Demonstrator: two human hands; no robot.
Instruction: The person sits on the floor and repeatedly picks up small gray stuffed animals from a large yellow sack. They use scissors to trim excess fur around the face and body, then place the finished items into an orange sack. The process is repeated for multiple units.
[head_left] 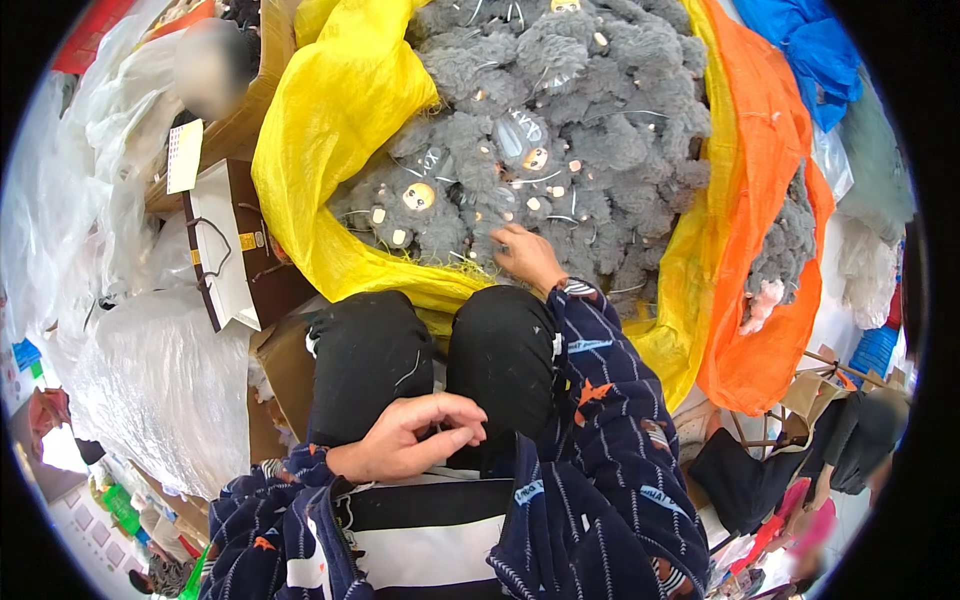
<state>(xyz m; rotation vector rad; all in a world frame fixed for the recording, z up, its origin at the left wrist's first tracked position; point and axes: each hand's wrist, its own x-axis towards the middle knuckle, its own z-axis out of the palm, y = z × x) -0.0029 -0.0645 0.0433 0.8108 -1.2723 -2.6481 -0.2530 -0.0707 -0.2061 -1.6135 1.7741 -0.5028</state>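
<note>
Reaching into the yellow sack (335, 120) appears to be the step in hand: the right hand (530, 258) touches the grey toys (640, 150) heaped inside — grip cannot be told. The left hand (412, 440), well apart, hangs loosely half-open near the thighs (365, 365), visibly empty. Isolating one toy would call for a firm pinch. Flanking: orange sack (765, 105), paper bag (222, 245), clear plastic (170, 375).

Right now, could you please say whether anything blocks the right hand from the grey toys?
Nothing visible does; the right hand is past the near rim of the yellow sack, at the grey toys.
</note>
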